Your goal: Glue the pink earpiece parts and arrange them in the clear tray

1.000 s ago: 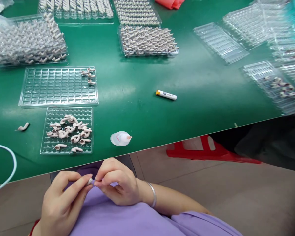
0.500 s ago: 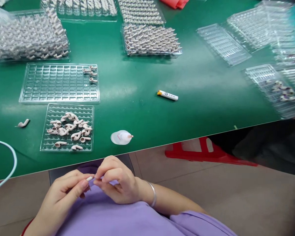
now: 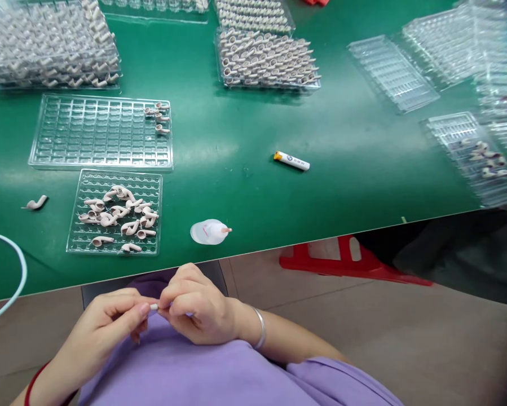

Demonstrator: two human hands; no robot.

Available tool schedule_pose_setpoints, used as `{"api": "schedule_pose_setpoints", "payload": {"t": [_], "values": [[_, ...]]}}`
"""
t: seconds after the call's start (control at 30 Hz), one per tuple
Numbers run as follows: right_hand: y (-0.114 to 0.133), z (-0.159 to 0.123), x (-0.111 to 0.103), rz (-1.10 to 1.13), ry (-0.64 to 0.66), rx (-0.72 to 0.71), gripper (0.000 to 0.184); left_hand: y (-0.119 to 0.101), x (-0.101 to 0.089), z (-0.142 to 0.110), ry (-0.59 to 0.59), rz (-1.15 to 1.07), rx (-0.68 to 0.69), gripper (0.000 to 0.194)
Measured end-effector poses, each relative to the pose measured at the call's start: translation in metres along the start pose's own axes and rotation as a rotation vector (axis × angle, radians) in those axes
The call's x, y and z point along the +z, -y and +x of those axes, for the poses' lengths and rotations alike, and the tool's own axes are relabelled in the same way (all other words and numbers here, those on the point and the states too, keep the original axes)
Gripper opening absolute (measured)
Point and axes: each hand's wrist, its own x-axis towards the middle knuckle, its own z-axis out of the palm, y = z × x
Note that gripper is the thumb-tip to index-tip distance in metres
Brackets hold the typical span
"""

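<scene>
Pinched in left hand (image 3: 98, 327): small pale piece (image 3: 154, 307), near-side left of white bottle (image 3: 208, 232). Right hand (image 3: 198, 307) just closed gap to piece's end; own grip unclear. Both hands now apparently working same piece. Curved parts (image 3: 130, 227) in clear tray (image 3: 88, 181), left of bottle.

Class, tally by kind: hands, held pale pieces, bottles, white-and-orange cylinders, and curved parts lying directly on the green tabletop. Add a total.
Hands: 2 (left hand, right hand)
Held pale piece: 1
Bottle: 1
White-and-orange cylinder: 1
Curved part on tabletop: 1
Total: 6
</scene>
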Motion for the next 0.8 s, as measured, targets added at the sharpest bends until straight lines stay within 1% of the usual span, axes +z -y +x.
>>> {"api": "schedule_pose_setpoints", "payload": {"t": [0.17,0.3,0.47,0.6,0.8], "values": [[-0.002,-0.001,-0.002,-0.059,0.014,-0.090,0.018,0.001,0.000,0.002,0.022,-0.043,-0.037,0.037],[-0.006,-0.002,-0.004,-0.090,0.022,-0.211,0.015,0.001,0.000,0.001,0.042,-0.105,-0.067,0.037],[-0.009,-0.002,-0.008,-0.138,0.104,-0.328,0.019,0.000,0.001,0.002,0.063,-0.190,-0.098,0.033],[-0.008,0.001,-0.010,-0.143,0.085,-0.368,0.022,0.001,0.003,0.003,0.076,-0.192,-0.108,0.034],[-0.007,0.006,-0.013,-0.140,0.035,-0.384,0.030,0.001,0.008,0.005,0.089,-0.313,-0.183,0.034]]}}
